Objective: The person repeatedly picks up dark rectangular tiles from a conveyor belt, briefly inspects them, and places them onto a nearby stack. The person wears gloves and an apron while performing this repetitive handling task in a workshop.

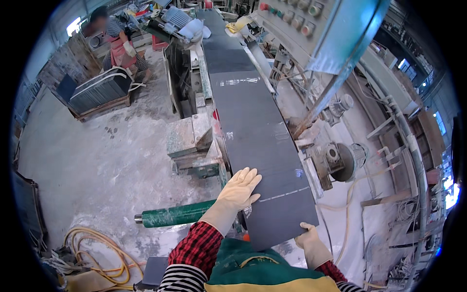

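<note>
A dark grey stone slab (282, 219) lies at the near end of the conveyor line, its near edge close to my apron (262, 267). My right hand (311, 241), in a cream rubber glove, grips the slab's near right corner; its thumb lies at the top edge and the other fingers are mostly hidden. My left hand (238, 189), gloved alike, rests flat with fingers stretched over the left edge, near the pale seam where another dark slab (265, 151) begins. That farther slab has a few shiny wet patches.
A green roller (177, 214) sticks out to the left of the line. A control cabinet (301, 24) with buttons overhangs the far right, and a motor (335, 158) sits beside the belt. Yellow hose (97, 253) coils on the floor. Far left, a person (121, 48) stands by stacked slabs (99, 90).
</note>
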`<action>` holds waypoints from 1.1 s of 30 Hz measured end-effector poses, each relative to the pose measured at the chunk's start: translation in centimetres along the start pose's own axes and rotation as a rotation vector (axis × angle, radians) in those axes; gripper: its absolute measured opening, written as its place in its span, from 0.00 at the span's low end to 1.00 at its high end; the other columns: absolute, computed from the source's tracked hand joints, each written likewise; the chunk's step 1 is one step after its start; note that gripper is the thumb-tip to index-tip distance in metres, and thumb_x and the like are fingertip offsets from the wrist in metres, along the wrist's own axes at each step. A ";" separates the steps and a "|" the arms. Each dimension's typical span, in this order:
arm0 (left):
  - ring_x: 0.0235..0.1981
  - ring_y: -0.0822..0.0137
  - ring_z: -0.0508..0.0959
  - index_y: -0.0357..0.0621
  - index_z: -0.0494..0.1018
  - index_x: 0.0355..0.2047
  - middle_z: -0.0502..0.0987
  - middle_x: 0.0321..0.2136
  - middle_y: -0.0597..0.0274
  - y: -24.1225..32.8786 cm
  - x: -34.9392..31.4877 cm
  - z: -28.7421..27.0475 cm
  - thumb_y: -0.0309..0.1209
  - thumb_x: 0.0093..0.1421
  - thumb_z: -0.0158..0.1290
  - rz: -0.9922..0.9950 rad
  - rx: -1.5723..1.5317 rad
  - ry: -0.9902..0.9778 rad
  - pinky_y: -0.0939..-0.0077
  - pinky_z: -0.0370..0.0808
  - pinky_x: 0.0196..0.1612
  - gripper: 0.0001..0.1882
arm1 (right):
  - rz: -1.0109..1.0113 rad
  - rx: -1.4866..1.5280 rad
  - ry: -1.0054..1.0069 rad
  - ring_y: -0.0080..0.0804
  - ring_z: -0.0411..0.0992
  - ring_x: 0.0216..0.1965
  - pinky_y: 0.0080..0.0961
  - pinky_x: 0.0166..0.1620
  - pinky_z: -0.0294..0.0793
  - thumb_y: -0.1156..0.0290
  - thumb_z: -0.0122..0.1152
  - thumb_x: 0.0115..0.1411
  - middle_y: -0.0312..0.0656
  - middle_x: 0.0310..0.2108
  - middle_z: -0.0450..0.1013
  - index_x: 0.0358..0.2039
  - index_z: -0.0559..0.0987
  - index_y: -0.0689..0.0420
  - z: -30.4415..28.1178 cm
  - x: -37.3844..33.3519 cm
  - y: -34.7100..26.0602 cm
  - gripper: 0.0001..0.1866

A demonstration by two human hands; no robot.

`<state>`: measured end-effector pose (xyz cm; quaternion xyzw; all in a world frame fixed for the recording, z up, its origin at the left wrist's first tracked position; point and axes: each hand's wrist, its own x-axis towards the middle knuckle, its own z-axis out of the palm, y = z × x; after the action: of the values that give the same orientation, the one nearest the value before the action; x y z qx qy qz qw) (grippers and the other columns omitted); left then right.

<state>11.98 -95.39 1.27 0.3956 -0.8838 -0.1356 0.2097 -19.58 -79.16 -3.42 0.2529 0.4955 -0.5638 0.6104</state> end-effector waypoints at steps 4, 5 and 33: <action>0.64 0.52 0.57 0.41 0.62 0.59 0.61 0.61 0.51 -1.0 0.6 0.4 0.43 0.56 0.57 -0.013 -0.024 -0.045 0.61 0.53 0.67 0.34 | -0.131 -0.014 0.035 0.41 0.67 0.56 0.40 0.61 0.66 0.79 0.53 0.53 0.40 0.54 0.69 0.53 0.71 0.54 -2.1 2.6 0.4 0.25; 0.64 0.52 0.57 0.42 0.62 0.59 0.60 0.61 0.51 -1.2 0.7 0.4 0.43 0.56 0.57 -0.018 -0.025 -0.059 0.61 0.53 0.67 0.34 | -0.128 0.004 -0.031 0.39 0.64 0.59 0.39 0.62 0.63 0.76 0.51 0.56 0.39 0.57 0.67 0.55 0.69 0.54 -2.6 2.8 0.8 0.24; 0.61 0.47 0.59 0.42 0.61 0.57 0.59 0.61 0.45 -2.0 3.4 -1.1 0.40 0.56 0.54 0.179 0.220 -0.206 0.54 0.53 0.63 0.30 | -0.398 -0.510 0.166 0.20 0.64 0.19 0.21 0.19 0.60 0.60 0.63 0.59 0.32 0.20 0.65 0.56 0.67 0.57 1.7 -3.3 16.3 0.28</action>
<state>11.78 -99.31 2.36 0.3198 -0.9419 -0.0586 0.0846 -3.35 -75.30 -3.92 0.0353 0.7085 -0.5071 0.4895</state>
